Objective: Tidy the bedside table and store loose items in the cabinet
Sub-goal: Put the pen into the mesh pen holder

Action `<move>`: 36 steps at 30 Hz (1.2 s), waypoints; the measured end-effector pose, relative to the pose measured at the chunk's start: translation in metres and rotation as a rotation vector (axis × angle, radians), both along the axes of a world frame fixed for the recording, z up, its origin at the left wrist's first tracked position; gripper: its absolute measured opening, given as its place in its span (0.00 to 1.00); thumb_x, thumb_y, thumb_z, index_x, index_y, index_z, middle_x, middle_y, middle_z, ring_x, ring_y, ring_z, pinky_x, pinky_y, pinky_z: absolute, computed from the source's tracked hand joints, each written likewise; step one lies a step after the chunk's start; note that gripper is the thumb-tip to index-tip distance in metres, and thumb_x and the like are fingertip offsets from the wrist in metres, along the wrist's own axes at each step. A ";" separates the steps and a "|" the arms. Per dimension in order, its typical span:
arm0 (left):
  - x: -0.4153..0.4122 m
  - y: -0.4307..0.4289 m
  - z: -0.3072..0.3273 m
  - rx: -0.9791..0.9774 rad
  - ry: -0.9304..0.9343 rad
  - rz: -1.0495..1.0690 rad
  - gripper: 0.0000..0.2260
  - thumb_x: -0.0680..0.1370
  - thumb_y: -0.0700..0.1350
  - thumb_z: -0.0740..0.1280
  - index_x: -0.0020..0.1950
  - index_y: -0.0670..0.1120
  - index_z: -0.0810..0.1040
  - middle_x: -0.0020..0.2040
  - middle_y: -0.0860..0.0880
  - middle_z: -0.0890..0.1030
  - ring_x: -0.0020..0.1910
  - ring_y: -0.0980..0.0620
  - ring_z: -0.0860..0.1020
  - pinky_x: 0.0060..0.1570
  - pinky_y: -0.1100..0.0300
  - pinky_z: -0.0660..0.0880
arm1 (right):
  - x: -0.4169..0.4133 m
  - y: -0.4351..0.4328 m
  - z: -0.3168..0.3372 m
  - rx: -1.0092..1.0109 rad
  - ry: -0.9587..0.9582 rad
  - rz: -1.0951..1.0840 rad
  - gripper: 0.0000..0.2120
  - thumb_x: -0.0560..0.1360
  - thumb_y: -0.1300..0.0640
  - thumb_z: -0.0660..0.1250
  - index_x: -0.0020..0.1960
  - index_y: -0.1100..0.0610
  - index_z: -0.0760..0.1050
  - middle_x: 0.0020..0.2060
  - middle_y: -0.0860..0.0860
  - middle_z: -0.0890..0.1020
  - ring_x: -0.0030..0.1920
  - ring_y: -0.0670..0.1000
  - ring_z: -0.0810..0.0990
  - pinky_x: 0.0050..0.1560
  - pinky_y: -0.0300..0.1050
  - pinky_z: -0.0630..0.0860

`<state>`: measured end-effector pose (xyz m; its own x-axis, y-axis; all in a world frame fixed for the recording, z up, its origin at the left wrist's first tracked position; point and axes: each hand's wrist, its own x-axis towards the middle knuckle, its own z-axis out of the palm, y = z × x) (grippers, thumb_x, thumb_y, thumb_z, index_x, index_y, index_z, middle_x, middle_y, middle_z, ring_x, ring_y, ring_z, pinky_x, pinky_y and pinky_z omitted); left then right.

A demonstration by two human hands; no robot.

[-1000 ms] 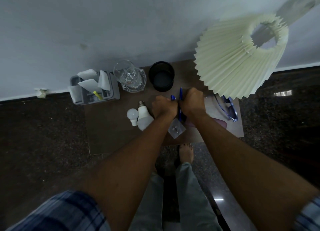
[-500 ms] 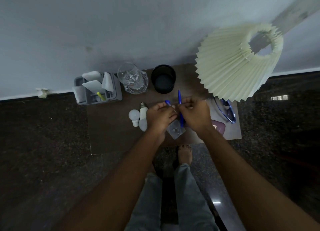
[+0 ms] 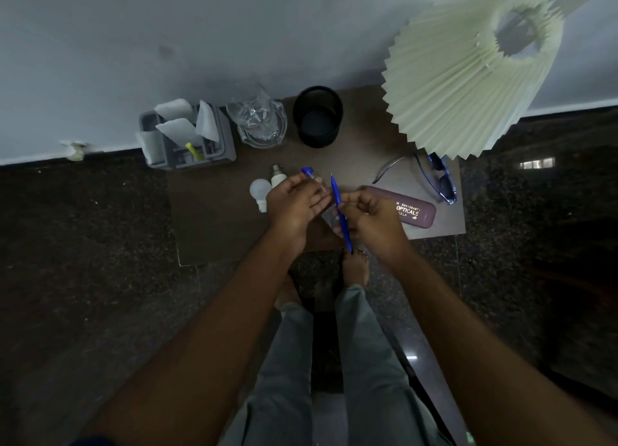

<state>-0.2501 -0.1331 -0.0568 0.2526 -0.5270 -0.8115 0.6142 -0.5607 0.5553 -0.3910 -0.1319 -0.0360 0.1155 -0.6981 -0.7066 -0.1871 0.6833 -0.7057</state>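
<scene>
My right hand (image 3: 371, 216) holds a blue pen (image 3: 340, 211) with its bare tip pointing away from me. My left hand (image 3: 294, 205) holds the pen's blue cap (image 3: 308, 171) at its fingertips, a short gap left of the pen tip. Both hands hover over the front middle of the brown bedside table (image 3: 214, 218). A purple glasses case (image 3: 416, 210) marked OPTICALS lies right of my right hand. Blue-framed glasses (image 3: 438, 178) rest beyond it. Two white bulbs (image 3: 261, 191) lie left of my left hand.
A grey organiser (image 3: 187, 141) with papers stands at the back left, then a glass jug (image 3: 257, 118) and a black cup (image 3: 317, 116). A pleated cream lampshade (image 3: 461, 81) overhangs the right back. Dark stone floor surrounds the table; my legs and bare feet are below.
My hands, pressed together at the pen a second ago, have drawn apart: the cap came off in my left hand and the pen stays in my right. The glasses case is now uncovered.
</scene>
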 end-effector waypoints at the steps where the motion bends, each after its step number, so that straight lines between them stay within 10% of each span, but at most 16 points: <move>1: 0.001 0.000 0.000 -0.003 0.001 0.005 0.07 0.79 0.32 0.68 0.54 0.40 0.78 0.48 0.42 0.85 0.45 0.47 0.87 0.44 0.56 0.84 | 0.000 0.002 0.000 0.011 0.010 0.004 0.08 0.81 0.66 0.64 0.56 0.68 0.79 0.42 0.61 0.84 0.34 0.56 0.82 0.36 0.44 0.81; 36: 0.005 -0.004 0.002 -0.048 0.094 0.053 0.05 0.80 0.35 0.68 0.56 0.40 0.78 0.52 0.40 0.83 0.48 0.45 0.87 0.50 0.53 0.84 | -0.010 -0.003 0.007 -0.013 0.058 0.129 0.07 0.80 0.63 0.66 0.54 0.64 0.81 0.41 0.60 0.86 0.32 0.54 0.82 0.28 0.45 0.78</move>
<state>-0.2449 -0.1366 -0.0548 0.2054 -0.5540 -0.8068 0.6929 -0.4999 0.5196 -0.4009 -0.1348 -0.0287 0.1637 -0.6895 -0.7055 -0.3134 0.6418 -0.6999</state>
